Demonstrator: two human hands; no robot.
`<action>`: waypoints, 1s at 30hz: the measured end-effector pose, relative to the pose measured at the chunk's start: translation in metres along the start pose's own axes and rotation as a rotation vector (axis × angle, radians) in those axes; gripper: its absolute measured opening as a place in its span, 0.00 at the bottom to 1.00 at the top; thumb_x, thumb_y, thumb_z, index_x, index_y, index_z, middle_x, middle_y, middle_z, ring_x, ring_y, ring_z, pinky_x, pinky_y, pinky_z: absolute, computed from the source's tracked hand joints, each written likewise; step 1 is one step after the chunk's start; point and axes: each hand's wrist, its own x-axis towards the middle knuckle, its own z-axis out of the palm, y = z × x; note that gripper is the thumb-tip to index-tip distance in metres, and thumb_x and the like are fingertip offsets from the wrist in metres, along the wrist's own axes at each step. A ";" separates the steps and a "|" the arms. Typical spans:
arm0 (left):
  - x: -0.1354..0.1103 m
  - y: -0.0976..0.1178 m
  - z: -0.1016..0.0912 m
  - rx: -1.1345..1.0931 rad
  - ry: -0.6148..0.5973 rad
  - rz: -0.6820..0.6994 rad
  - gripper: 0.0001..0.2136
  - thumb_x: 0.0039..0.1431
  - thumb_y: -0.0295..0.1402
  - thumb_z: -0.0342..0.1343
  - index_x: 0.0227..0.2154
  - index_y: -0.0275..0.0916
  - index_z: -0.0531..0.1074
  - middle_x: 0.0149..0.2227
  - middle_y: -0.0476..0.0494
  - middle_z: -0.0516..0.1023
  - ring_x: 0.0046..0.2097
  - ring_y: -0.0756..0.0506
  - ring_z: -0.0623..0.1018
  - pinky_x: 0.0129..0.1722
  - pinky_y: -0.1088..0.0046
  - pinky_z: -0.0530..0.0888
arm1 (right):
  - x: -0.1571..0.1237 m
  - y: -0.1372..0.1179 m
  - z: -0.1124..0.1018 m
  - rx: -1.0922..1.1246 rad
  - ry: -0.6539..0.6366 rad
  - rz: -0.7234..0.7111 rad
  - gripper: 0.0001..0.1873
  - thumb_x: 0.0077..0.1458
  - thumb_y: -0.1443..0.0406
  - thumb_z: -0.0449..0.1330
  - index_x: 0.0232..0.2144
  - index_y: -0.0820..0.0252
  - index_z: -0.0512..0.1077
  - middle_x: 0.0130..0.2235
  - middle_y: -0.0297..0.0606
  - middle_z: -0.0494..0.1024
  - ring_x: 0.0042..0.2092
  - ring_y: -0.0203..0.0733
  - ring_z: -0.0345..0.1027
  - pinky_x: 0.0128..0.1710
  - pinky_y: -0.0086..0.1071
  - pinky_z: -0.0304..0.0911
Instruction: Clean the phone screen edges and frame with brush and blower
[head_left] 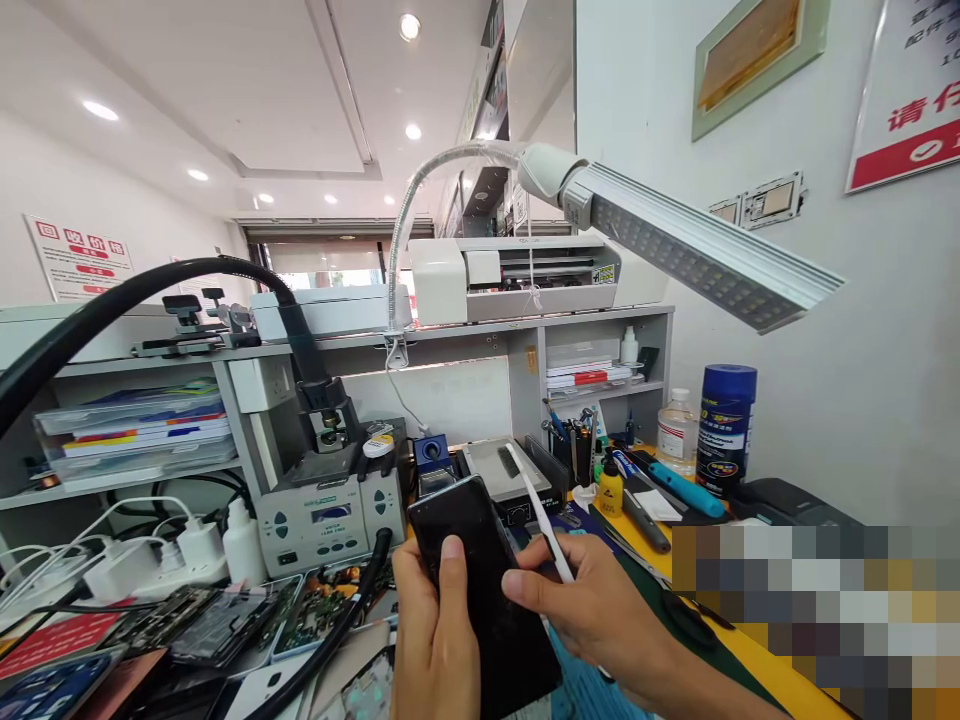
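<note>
My left hand (433,640) grips a black smartphone (480,575) from below, thumb laid on its dark glass, and holds it tilted upright over the bench. My right hand (592,610) pinches a thin white brush-like tool (541,517) between thumb and fingers. The tool's dark tip points up and away past the phone's upper right edge. My right index finger touches the phone's right side.
A soldering station (330,515) with a black hose (150,300) stands left of centre. Disassembled phones and boards (225,620) lie at lower left. An LED lamp (697,250) hangs overhead. A blue can (724,425), bottles and tools crowd the yellow mat (757,650) at right.
</note>
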 end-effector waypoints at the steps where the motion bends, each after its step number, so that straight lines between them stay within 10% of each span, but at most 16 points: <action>1: -0.001 0.001 0.000 -0.002 0.002 -0.001 0.20 0.66 0.57 0.45 0.49 0.48 0.61 0.52 0.42 0.73 0.54 0.35 0.73 0.54 0.59 0.64 | 0.000 0.001 -0.001 0.021 -0.009 0.016 0.24 0.42 0.49 0.76 0.30 0.58 0.72 0.13 0.17 0.54 0.15 0.26 0.40 0.14 0.26 0.38; 15: 0.001 0.002 0.002 -0.015 0.016 0.006 0.16 0.69 0.52 0.45 0.49 0.49 0.63 0.51 0.43 0.76 0.53 0.36 0.75 0.55 0.58 0.65 | 0.000 -0.009 -0.010 0.243 -0.213 0.180 0.19 0.49 0.52 0.72 0.30 0.58 0.71 0.12 0.18 0.56 0.14 0.25 0.37 0.11 0.21 0.39; 30: 0.012 -0.008 0.000 -0.188 0.002 0.020 0.25 0.58 0.61 0.56 0.45 0.45 0.69 0.38 0.47 0.78 0.42 0.40 0.78 0.44 0.64 0.70 | -0.008 -0.017 -0.011 0.194 -0.133 0.199 0.23 0.39 0.62 0.77 0.37 0.60 0.74 0.17 0.20 0.61 0.18 0.26 0.43 0.13 0.21 0.42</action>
